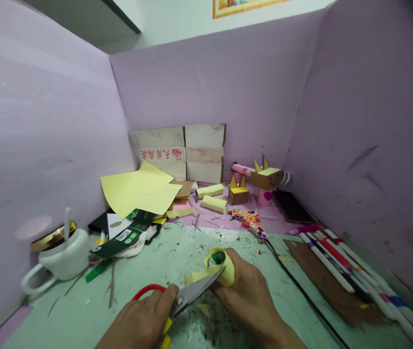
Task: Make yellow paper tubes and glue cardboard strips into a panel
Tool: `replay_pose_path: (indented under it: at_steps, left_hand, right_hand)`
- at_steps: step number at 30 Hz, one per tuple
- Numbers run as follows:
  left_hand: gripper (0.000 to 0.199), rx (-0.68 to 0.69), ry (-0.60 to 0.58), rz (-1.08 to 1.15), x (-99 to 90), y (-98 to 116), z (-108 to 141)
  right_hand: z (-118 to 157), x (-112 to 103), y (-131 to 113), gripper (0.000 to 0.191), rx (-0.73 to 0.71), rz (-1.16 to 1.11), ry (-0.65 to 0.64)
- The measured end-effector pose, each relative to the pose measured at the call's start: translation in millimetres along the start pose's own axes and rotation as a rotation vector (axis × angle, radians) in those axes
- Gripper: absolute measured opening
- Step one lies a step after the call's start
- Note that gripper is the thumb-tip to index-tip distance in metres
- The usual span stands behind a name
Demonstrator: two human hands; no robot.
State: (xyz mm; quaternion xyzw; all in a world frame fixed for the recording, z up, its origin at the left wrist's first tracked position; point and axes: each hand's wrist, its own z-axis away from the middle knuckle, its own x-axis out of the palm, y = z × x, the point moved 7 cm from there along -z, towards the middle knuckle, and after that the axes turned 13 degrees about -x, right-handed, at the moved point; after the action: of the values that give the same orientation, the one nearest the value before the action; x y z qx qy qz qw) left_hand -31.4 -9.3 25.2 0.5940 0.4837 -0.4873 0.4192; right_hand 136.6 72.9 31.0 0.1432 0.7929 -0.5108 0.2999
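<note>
My left hand is closed around the red-handled scissors. Their blades point up and to the right, with the tip at the rim of a yellow paper-covered tube. That tube is gripped by my right hand, its end turned toward the left. Printed green material shows inside its opening. A pale yellow paper flap sticks out from the tube's rim beside the blades; how far it is cut cannot be made out. A small yellow scrap lies on the table below.
Yellow sheets and a dark green printed card lie at left, near a white teapot-shaped cup. Behind are two yellow rolls and cat-eared boxes. A patterned glue gun, its cord, a phone and markers occupy the right.
</note>
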Motion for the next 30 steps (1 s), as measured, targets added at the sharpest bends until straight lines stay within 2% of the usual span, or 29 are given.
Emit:
replay_pose_path:
  at_steps: [4, 7, 9, 13, 18, 25, 30]
  left_hand:
    - [0.053, -0.014, 0.0, 0.047, 3.6, -8, -2]
    - [0.051, -0.005, -0.031, 0.052, 4.9, -12, -3]
    - [0.051, -0.005, -0.03, 0.044, 2.9, -12, -3]
    - [0.047, -0.03, -0.051, 0.076, -1.5, -10, -2]
    - [0.05, -0.035, -0.016, 0.039, -3.9, -7, -2]
    - [0.055, -0.052, -0.056, -0.085, 8.9, -4, -4]
    - [0.053, -0.042, -0.038, -0.029, 4.3, -7, -1]
  right_hand:
    - [-5, 3, -1, 0.033, -0.055, -0.26, -0.134]
    - [-5, 9, -4, 0.028, -0.113, -0.39, -0.251]
    - [-5, 9, -1, 0.021, -0.101, -0.351, -0.241]
    - [-4, 5, 6, 0.016, -0.042, -0.147, -0.123]
    - [-2, 9, 2, 0.014, -0.053, -0.042, -0.164]
    - [-2, 7, -1, 0.013, -0.022, -0.007, -0.144]
    - [-2, 6, 0, 0.012, -0.013, 0.076, -0.117]
